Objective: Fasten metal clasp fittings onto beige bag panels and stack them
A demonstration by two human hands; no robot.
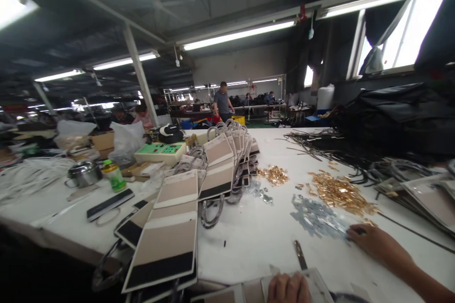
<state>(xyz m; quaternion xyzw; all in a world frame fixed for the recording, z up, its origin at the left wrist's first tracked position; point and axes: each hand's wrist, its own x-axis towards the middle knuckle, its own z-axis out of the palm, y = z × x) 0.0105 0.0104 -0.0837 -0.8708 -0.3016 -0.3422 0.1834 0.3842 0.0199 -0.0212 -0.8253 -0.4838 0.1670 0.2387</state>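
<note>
At the bottom edge, my left hand (288,289) rests with curled fingers on a beige and white fabric bag panel (253,289), gripping it. My right hand (368,241) reaches to the near right side of a pile of flat silver metal pieces (316,218). Its fingers are pinched together at the pile; what is between them is too small to make out. Beyond the silver pile lies a heap of gold metal pieces (339,194). A small metal-ended tool with a dark handle (300,253) lies between my hands.
Striped bag panels with handles (172,227) are stacked to the left. A smaller gold heap (273,175) sits mid-table. Behind are a green control box (160,152), a bottle (114,177) and a steel pot (83,175). Black cords (320,144) lie at right. A person (222,102) stands far back.
</note>
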